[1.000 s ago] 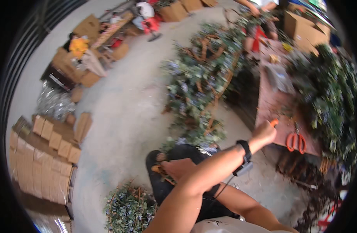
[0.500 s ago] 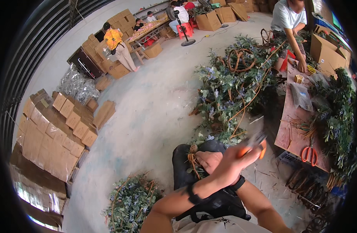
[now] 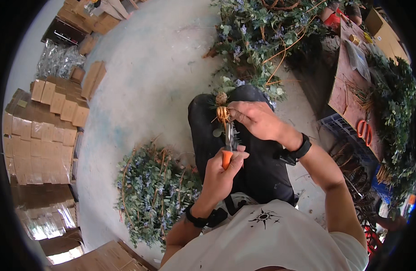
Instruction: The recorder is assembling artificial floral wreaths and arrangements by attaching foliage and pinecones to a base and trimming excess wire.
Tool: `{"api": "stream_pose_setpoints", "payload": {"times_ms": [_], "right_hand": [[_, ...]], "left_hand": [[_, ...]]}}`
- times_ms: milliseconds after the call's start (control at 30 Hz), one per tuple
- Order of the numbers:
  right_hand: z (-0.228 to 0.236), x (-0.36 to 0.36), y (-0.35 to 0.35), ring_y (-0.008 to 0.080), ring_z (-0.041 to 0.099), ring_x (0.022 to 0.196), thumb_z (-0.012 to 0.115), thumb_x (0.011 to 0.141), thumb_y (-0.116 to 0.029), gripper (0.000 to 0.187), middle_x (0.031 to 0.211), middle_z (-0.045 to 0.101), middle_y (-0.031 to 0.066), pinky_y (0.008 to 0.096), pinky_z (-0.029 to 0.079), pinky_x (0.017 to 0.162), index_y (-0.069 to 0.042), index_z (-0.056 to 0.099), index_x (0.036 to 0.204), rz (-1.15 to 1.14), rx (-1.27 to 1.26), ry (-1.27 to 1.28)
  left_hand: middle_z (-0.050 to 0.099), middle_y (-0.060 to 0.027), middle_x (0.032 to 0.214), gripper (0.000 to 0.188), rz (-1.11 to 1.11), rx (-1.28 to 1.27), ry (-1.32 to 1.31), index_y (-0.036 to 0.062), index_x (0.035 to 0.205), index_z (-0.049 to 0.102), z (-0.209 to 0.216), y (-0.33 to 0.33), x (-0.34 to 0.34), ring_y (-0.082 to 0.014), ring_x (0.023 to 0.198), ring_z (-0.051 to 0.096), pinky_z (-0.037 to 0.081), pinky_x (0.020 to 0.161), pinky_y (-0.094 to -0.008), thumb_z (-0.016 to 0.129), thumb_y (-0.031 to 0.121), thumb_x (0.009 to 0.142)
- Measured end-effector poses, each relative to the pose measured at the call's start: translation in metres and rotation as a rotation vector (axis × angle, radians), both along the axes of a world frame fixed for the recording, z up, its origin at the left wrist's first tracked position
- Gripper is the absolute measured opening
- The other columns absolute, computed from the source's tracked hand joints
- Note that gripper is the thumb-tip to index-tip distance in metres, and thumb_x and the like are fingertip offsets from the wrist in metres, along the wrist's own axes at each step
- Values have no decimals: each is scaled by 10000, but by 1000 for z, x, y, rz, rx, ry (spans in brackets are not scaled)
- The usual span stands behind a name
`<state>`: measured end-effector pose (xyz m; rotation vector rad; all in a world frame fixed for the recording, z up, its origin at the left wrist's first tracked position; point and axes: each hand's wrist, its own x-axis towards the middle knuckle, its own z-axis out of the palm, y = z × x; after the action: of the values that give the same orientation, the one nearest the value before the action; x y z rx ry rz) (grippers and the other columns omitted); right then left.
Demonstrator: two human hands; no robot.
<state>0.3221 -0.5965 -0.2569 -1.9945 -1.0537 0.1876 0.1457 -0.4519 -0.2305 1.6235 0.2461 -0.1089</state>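
Now both hands meet over the lap; a second ago the right arm was stretched out toward the brown surface [image 3: 348,86] on the right. Left hand [image 3: 221,174] is clenched around the orange handle of a pair of snips [image 3: 227,147], blades pointing up. Right hand [image 3: 255,118] pinches a small bundle of yellow-orange stems with a pinecone [image 3: 221,106], held just above the knee, touching the blade tips. Judgement: tool fetched, trimming or binding of the bundle is under way.

Surface carries loose twigs, a clear bag and orange-handled scissors [image 3: 365,130]. Leafy wreaths [image 3: 156,192] lie on the concrete floor to the left; a larger heap of greenery [image 3: 262,31] ahead. Stacked cardboard boxes [image 3: 40,122] line the left wall.
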Motion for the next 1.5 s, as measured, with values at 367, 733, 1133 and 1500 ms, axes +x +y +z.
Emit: {"api": "stream_pose_setpoints", "payload": {"times_ms": [367,733,1133,1500], "right_hand": [[16,33,-14,372,627,1163,499,1047,-173,333,1246,678,174,440,509,990,27,648,1267,456,-73,-150],[46,35,-10,380,670,1079,536,1035,-195,242,1122,698,149,465,538,903,-78,678,1191,344,-215,-39],[40,28,-15,367,669,984,551,1042,-193,309,1014,682,154,449,521,841,-43,669,1285,346,-211,-85],[30,17,-7,385,599,1232,736,895,-195,604,1405,609,181,455,492,1029,-75,547,1455,209,8,-140]], "left_hand": [[717,-155,1266,324,-5,37,59,-73,1085,730,-13,-7,5,-115,819,605,513,772,-291,619,227,1034],[754,-145,1083,310,-1,63,49,-52,1131,690,-18,-4,19,-125,851,658,530,796,-291,628,241,1049],[662,-68,823,300,17,28,33,-43,1035,665,-24,-10,12,-118,755,607,501,719,-285,586,244,1074],[617,-42,671,405,-3,-248,104,-1,813,653,-3,22,14,-107,589,572,461,584,-277,590,308,1067]]}}
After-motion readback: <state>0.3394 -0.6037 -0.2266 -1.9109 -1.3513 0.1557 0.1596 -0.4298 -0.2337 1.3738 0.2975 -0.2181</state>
